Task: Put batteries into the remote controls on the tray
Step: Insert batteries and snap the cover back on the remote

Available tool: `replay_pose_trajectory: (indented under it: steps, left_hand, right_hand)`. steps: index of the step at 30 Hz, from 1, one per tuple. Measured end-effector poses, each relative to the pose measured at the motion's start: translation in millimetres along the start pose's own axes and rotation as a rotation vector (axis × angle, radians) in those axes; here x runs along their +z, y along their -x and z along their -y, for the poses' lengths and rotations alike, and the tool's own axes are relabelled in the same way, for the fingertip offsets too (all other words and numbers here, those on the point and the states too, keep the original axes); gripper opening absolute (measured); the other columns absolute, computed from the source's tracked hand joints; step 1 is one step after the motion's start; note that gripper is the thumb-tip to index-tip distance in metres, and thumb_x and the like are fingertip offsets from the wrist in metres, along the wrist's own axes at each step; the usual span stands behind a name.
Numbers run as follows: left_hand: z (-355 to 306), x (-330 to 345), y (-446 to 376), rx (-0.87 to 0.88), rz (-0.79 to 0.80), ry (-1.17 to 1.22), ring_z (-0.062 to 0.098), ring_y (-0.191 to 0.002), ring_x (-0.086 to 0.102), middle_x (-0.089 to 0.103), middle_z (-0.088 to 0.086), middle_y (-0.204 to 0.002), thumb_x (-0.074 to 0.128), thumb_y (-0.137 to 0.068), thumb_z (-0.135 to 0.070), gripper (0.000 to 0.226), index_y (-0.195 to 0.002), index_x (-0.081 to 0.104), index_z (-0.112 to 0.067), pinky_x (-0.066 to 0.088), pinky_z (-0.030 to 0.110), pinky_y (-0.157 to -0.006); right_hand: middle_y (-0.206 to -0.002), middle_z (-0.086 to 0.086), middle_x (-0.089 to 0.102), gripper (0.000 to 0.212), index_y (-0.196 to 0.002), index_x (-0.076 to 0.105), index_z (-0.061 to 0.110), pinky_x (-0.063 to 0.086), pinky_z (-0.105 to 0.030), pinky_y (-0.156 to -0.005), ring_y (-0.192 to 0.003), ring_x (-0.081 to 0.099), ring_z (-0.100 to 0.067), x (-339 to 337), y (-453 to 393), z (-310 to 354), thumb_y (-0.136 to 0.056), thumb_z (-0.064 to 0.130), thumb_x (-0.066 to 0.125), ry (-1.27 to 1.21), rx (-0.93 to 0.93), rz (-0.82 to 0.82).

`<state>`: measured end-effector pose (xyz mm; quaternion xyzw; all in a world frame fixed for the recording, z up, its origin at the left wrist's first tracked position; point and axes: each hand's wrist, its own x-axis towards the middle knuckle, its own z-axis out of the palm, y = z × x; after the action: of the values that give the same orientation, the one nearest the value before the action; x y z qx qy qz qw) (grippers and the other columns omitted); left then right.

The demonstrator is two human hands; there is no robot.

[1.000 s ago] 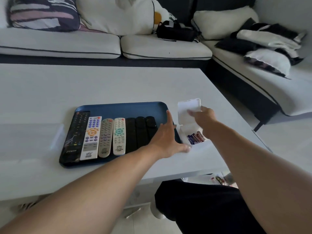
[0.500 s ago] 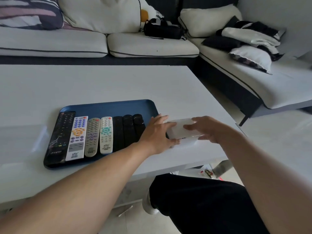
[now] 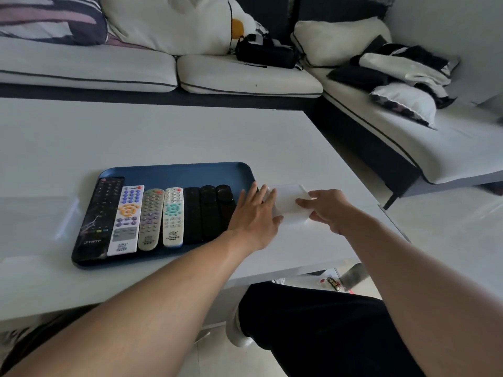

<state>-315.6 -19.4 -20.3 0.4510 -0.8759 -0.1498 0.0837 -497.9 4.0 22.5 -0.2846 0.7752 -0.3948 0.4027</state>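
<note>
Both hands, left (image 3: 255, 213) flat-fingered and right (image 3: 328, 210) gripping, rest on the closed white plastic box (image 3: 290, 201) near the table's (image 3: 190, 137) front edge.

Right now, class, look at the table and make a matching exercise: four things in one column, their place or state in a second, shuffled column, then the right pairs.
Things:
1. tray
2. white box
3. long black remote
4. left hand

Places or states:
A. leftmost on the tray
B. blue, holds seven remotes
C. lid closed, right of the tray
D. fingers straight, at the box's left side

Pairs: 1-B, 2-C, 3-A, 4-D
</note>
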Motion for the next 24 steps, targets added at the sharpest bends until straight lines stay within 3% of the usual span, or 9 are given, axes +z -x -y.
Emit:
replay_pose_trajectory:
  steps: [7,13,20,22,24]
  left_hand:
    - [1.9,-3.4,3.9,0.013,0.091,0.032,0.026,-0.155,-0.019,-0.010,0.004,-0.170,0.041,-0.104,-0.048,0.080,-0.162,-0.004,-0.016,-0.006,0.046,-0.126]
    - [20.1,-12.0,19.9,-0.033,0.062,0.142,0.023,-0.156,-0.012,-0.002,0.004,-0.171,0.047,-0.104,-0.045,0.082,-0.162,-0.002,-0.014,-0.002,0.040,-0.127]
    - [70.8,-47.2,42.5,-0.158,-0.036,0.117,0.024,-0.157,-0.004,0.009,0.007,-0.170,0.050,-0.101,-0.048,0.080,-0.162,0.009,-0.015,0.003,0.039,-0.127]
    - [89.5,-58.9,50.0,-0.252,-0.036,0.094,0.026,-0.157,-0.005,0.007,0.008,-0.170,0.047,-0.101,-0.052,0.080,-0.162,0.010,-0.016,0.003,0.042,-0.127]
    - [109.5,-66.8,59.0,-0.361,0.011,0.021,0.029,-0.156,-0.009,0.002,0.009,-0.170,0.040,-0.102,-0.059,0.079,-0.162,0.008,-0.018,0.002,0.047,-0.127]
  right_hand:
    - [-0.107,-0.011,0.070,0.055,-0.127,0.063,0.010,0.055,-0.041,-0.097,-0.097,0.071,-0.029,4.8,-2.9,2.9,-0.078,0.019,0.086,0.141,-0.028,-0.043]
    - [-0.114,-0.009,0.069,0.054,-0.135,0.060,0.012,0.051,-0.042,-0.101,-0.108,0.065,-0.030,10.4,-4.8,-4.7,-0.085,0.022,0.079,0.150,-0.075,-0.078]
    - [-0.099,-0.010,0.061,0.033,-0.125,0.063,0.004,0.046,-0.032,-0.072,-0.087,0.058,-0.029,24.7,-6.7,3.5,-0.094,0.016,0.065,0.223,-0.050,-0.130]
    - [-0.125,-0.009,0.058,0.049,-0.143,0.051,0.011,0.049,-0.034,-0.085,-0.110,0.057,-0.032,31.6,-5.0,6.3,-0.095,0.020,0.059,0.319,-0.106,-0.174]
    - [-0.149,-0.008,0.045,0.060,-0.153,0.038,0.024,0.042,-0.045,-0.107,-0.135,0.041,-0.033,38.0,0.0,9.9,-0.095,0.035,0.053,0.507,-0.225,-0.192]
